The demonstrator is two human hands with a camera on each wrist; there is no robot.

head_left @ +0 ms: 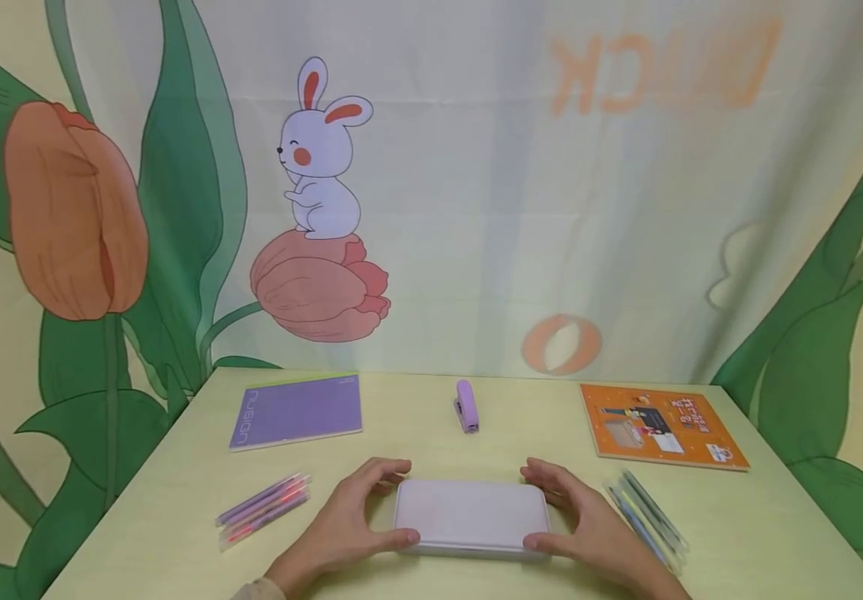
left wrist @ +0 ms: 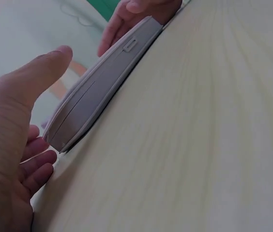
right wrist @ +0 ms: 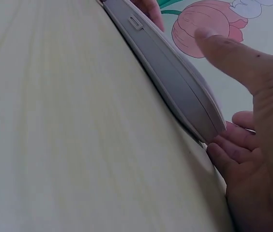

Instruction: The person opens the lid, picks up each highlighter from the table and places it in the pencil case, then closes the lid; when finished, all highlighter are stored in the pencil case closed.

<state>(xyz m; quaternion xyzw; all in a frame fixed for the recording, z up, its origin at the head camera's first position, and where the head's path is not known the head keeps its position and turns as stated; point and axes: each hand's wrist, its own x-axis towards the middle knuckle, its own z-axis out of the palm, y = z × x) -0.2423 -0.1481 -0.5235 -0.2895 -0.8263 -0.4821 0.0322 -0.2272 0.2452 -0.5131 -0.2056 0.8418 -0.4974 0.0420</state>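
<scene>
Nearest the camera in the head view, the left hand (head_left: 352, 517) and right hand (head_left: 589, 521) flank a pale, closed case (head_left: 472, 512) lying flat on the table (head_left: 162, 525), midway between its left and right edges. Their fingers are loosely curved, with the thumbs at the case's near corners. Toward the table's left edge lie pink and purple pens (head_left: 265, 510); just beside the right hand are green and blue pens (head_left: 647, 518). A purple notebook (head_left: 300, 412) lies by the far left corner, a lilac stapler (head_left: 466, 406) near the middle of the far edge, and an orange book (head_left: 660, 427) by the far right corner. Behind hangs a curtain (head_left: 446, 208) printed with a rabbit and tulips.

Seen from the left wrist, that thumb is raised and straight, the other fingers relaxed at the case's end; a small tab (left wrist: 130, 45) sits on its side.

Seen from the right wrist, the pose mirrors this. Whether either thumb touches the case, I cannot tell.
</scene>
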